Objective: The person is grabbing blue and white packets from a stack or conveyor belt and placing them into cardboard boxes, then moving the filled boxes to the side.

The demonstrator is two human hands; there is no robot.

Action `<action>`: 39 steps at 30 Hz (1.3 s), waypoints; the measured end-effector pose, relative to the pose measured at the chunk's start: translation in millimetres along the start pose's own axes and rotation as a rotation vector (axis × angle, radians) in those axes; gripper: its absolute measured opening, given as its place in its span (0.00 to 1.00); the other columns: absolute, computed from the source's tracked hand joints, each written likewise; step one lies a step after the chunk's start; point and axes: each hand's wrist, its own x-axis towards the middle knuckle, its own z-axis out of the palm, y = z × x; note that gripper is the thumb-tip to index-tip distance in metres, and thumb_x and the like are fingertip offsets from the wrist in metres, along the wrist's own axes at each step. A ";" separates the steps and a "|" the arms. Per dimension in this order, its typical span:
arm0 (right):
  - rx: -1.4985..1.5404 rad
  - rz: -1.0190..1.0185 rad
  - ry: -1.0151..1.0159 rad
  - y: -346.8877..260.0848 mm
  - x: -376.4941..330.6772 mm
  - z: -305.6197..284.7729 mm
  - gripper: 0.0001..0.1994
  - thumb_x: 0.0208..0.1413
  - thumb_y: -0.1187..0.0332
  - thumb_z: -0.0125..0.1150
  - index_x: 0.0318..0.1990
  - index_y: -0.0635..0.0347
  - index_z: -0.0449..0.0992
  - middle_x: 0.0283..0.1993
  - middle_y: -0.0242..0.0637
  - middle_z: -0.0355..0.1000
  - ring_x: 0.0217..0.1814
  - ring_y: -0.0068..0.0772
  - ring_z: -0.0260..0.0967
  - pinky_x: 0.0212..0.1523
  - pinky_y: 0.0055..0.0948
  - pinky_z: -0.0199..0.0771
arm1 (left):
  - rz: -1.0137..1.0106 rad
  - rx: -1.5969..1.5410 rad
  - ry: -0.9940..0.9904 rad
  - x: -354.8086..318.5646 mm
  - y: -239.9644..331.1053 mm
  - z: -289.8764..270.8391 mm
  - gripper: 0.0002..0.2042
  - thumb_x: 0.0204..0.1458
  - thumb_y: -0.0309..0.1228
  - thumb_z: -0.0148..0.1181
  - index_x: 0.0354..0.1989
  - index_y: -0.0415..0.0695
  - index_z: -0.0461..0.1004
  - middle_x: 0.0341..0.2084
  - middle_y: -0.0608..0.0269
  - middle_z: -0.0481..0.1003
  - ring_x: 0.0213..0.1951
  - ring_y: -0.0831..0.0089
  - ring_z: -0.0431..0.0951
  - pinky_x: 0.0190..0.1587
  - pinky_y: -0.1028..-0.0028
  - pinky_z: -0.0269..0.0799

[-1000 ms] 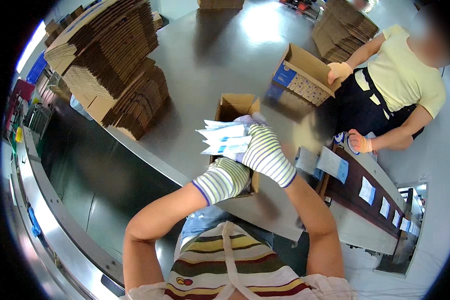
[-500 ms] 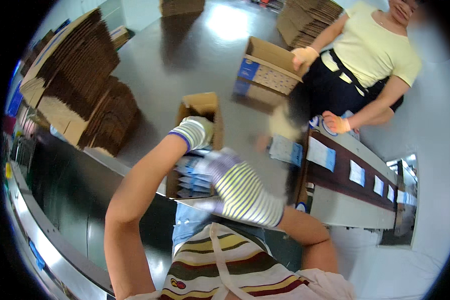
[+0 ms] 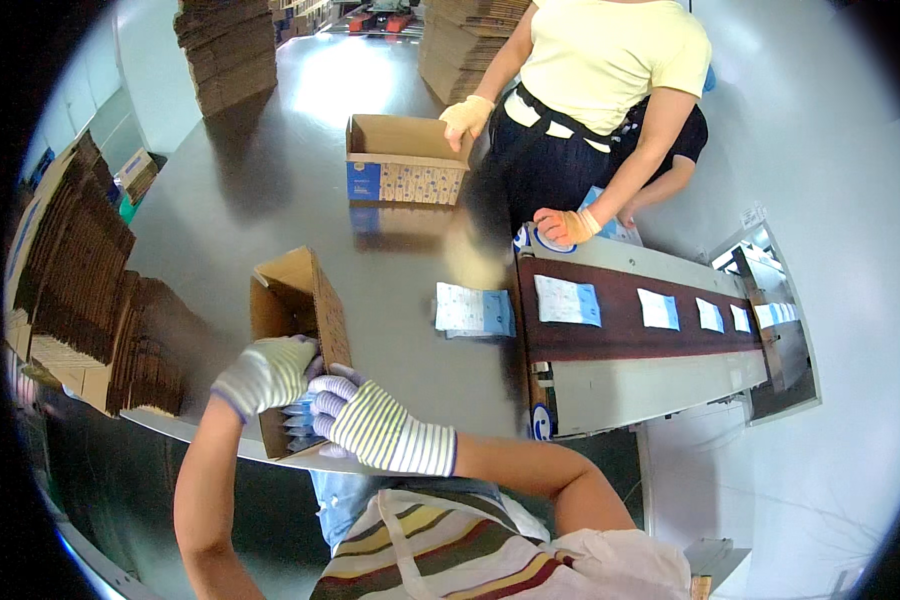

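A narrow open cardboard box [image 3: 331,312] stands near the table's front edge, its near part filled with a row of blue-and-white packets [image 3: 297,428]. My left hand [image 3: 268,374], in a striped knit glove, reaches over the box's left wall. Its fingers are bent inward above the packets, and their tips are hidden. My right hand [image 3: 388,430], gloved alike, is closed around the right wall with bent fingers at its top edge. Right of the box, a small stack of packets [image 3: 473,310] lies on the table beside the belt's end.
A conveyor belt [image 3: 620,340] carries several spaced packets [image 3: 568,300] at right. Across the steel table [image 3: 400,260], a co-worker's gloved hand [image 3: 466,120] holds another open box [image 3: 406,178]; the other hand [image 3: 567,226] rests by the belt. Flattened cardboard stacks [image 3: 75,270] stand left.
The view has shifted, so the boxes and belt sit farther left in it. My right hand, blurred before over the packets' right side, now grips the box's right wall. My left hand remains at the box.
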 end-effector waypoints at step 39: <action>-0.410 0.469 -0.557 93.2 -73.3 -27.6 0.35 0.34 0.51 0.67 0.50 0.64 0.66 0.41 0.47 0.71 0.46 0.45 0.69 0.50 0.43 0.65 | -0.069 0.195 0.309 -9.6 3.7 39.7 0.21 0.44 0.38 0.54 0.44 0.37 0.70 0.42 0.47 0.72 0.46 0.53 0.71 0.51 0.61 0.65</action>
